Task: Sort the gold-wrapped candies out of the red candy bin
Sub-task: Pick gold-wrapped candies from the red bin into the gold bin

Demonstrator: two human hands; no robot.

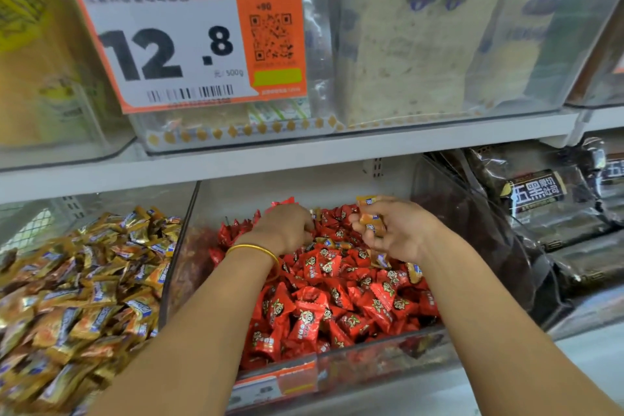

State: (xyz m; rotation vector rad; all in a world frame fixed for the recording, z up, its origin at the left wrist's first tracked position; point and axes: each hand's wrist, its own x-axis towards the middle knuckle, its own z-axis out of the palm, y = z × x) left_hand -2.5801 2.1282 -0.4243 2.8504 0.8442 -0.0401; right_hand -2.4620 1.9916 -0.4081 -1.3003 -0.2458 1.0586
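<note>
Head view: a few gold-wrapped candies [370, 221] are bunched in the right hand [401, 230]. Its fingers [359, 224] curl round them and pinch them tight. This hand is just above the back of the red candy bin [337, 360], at about 1 o'clock from the bin's middle.

Some stray gold candies [414, 272] lie among the red candies [320, 300] that fill the bin, just under the right hand and between the two hands.

The left hand [287, 226] is at about 11 o'clock in the bin, palm down, with its fingers bent down into the red pile. The tips are hidden, so I cannot tell if they pinch anything. A thin yellow band [251, 248] goes round the left wrist.

At 9 o'clock from the red bin, just beside it, is a clear bin of gold candies [84, 280], heaped high. At 3 o'clock are dark shiny packs [540, 199] with white writing.

A white shelf [270, 159] runs across above the bins. At 11 o'clock on it, an orange and white price sign [189, 34] reads 12.8.
</note>
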